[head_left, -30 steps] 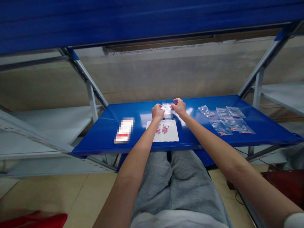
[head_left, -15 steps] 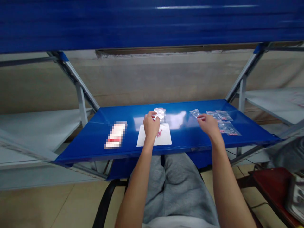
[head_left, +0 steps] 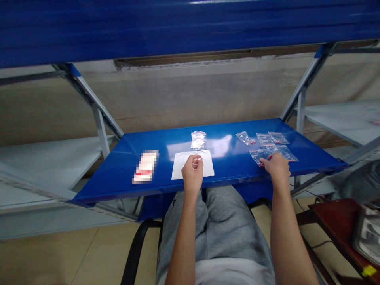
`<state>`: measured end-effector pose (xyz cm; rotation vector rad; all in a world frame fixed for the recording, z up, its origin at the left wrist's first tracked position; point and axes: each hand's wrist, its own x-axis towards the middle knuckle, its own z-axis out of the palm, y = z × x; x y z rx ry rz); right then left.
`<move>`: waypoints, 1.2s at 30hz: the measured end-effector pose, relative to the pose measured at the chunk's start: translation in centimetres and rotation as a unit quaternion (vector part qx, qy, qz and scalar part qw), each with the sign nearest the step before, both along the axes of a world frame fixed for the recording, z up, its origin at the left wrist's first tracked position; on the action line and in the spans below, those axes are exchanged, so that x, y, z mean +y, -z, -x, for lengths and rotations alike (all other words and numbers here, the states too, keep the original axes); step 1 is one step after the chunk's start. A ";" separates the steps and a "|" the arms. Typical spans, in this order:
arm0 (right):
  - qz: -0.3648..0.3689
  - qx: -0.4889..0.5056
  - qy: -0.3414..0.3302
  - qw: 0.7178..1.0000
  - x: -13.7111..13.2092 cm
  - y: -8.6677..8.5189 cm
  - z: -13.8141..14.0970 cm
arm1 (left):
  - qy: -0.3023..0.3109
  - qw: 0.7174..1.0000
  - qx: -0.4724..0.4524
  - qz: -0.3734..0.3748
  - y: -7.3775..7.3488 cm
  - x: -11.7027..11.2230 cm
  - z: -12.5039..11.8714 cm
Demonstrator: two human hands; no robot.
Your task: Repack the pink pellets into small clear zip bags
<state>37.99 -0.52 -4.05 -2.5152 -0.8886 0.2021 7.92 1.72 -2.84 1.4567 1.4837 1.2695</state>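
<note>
You sit at a blue sheet-metal shelf board (head_left: 124, 174), and everything lies on it. At its middle, close to the near edge, is a white rectangular paper sheet (head_left: 181, 168). Your left hand (head_left: 192, 174) is over the sheet's five o'clock corner. Its fingers are curled in and the thumb is pressed to the forefinger. Whether anything tiny sits in that pinch cannot be told. At two o'clock from the sheet, well apart from it, is a loose group of small clear plastic zip bags (head_left: 270, 143). Several of them show little red pieces inside. Your right hand (head_left: 276, 166) rests palm down at the group's near edge. Its fingers are loosely bent and closed around nothing, and the tips press on the nearest clear bag with red pieces (head_left: 257, 154). At nine o'clock from the sheet lies a flat white-and-red packet (head_left: 145, 166), too blurred to read. At twelve o'clock, just beyond the sheet, is a small crinkled stack of clear bags (head_left: 198, 140). Its contents cannot be made out.
</note>
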 end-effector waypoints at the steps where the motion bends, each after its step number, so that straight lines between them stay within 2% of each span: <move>1: 0.001 -0.003 -0.005 1.000 -0.1 0.2 0.0 | 0.002 1.000 0.002 -0.002 0.2 0.0 0.1; 6: -0.017 -0.016 -0.037 0.999 0.1 0.8 0.1 | 0.016 1.000 0.012 -0.011 0.5 0.1 0.4; 8: -0.059 -0.004 -0.078 0.995 0.5 0.5 0.6 | 0.010 1.000 0.009 -0.007 0.5 0.2 0.5; 10: -0.128 0.055 -0.137 0.981 0.7 -0.2 1.7 | 0.016 1.000 0.003 -0.007 0.4 0.1 0.4; 12: -0.205 0.164 -0.203 0.943 0.7 -1.2 3.5 | 0.039 0.999 -0.014 -0.011 0.3 -0.2 -0.2; 14: -0.255 0.267 -0.260 0.892 0.4 -2.3 5.8 | 0.078 0.996 -0.045 -0.010 0.2 -0.6 -1.1; 17: -0.281 0.329 -0.320 0.843 -0.2 -3.6 9.7 | 0.133 0.988 -0.076 0.000 -0.1 -1.4 -2.3; 20: -0.280 0.355 -0.386 0.804 -0.6 -4.3 12.8 | 0.136 0.988 -0.071 -0.016 -0.3 -1.7 -2.5; 23: -0.282 0.411 -0.381 0.779 -0.7 -4.6 14.6 | 0.101 0.991 -0.083 -0.034 -0.5 -1.6 -1.7; 28: -0.298 0.490 -0.349 0.741 -0.9 -4.7 15.4 | 0.101 0.985 -0.130 -0.042 -1.3 -1.3 0.2; 32: -0.272 0.505 -0.361 0.735 -1.0 -4.6 15.4 | 0.062 0.988 -0.128 -0.067 -2.2 -1.6 1.6; 36: -0.252 0.486 -0.386 0.743 -1.1 -4.3 14.8 | 0.074 0.992 -0.050 -0.086 -2.6 -1.9 3.1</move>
